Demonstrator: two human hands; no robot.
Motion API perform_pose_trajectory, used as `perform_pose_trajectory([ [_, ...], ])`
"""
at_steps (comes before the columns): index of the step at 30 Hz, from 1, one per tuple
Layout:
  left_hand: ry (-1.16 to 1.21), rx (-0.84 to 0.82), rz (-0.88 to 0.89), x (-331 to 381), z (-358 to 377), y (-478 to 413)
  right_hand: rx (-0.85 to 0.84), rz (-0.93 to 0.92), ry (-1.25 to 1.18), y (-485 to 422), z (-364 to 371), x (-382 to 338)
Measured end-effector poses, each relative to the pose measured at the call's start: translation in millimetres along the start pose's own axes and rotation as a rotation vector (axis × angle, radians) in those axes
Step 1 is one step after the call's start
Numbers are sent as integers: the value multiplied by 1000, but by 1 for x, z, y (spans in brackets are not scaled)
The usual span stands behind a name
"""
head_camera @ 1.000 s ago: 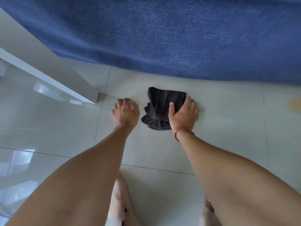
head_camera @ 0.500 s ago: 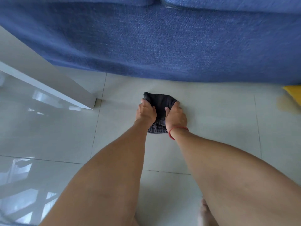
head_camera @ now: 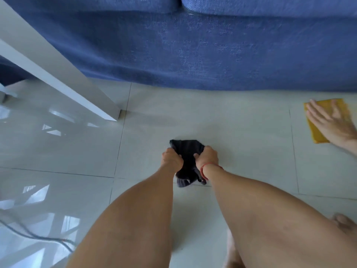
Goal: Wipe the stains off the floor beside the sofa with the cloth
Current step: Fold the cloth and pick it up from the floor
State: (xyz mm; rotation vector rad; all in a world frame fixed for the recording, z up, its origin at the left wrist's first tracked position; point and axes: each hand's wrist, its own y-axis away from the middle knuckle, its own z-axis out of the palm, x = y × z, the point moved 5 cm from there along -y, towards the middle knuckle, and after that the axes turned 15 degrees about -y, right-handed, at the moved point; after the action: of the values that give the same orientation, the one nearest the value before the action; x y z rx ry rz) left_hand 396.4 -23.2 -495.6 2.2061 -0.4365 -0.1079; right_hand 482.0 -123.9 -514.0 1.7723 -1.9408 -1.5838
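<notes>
Both fists bunching dark cloth [head_camera: 186, 151], left hand [head_camera: 171, 160], right hand [head_camera: 207, 158], seemingly lifted off floor [head_camera: 241, 132], blue sofa [head_camera: 212, 51] behind

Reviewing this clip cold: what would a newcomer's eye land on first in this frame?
Probably the dark cloth at centre, bunched on the pale tiled floor and gripped by both the left hand and right hand. Behind it the blue sofa fills the top of the view. At the right edge, another person's hand lies flat on a yellow cloth.
</notes>
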Motion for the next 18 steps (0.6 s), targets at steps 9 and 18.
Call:
perform_pose_trajectory([
  [9, 195, 204, 135, -9, -104, 120, -52, -271, -66, 98, -58, -93],
  [18, 507, 648, 208, -44, -257, 266, -83, -805, -215, 274, -120, -256],
])
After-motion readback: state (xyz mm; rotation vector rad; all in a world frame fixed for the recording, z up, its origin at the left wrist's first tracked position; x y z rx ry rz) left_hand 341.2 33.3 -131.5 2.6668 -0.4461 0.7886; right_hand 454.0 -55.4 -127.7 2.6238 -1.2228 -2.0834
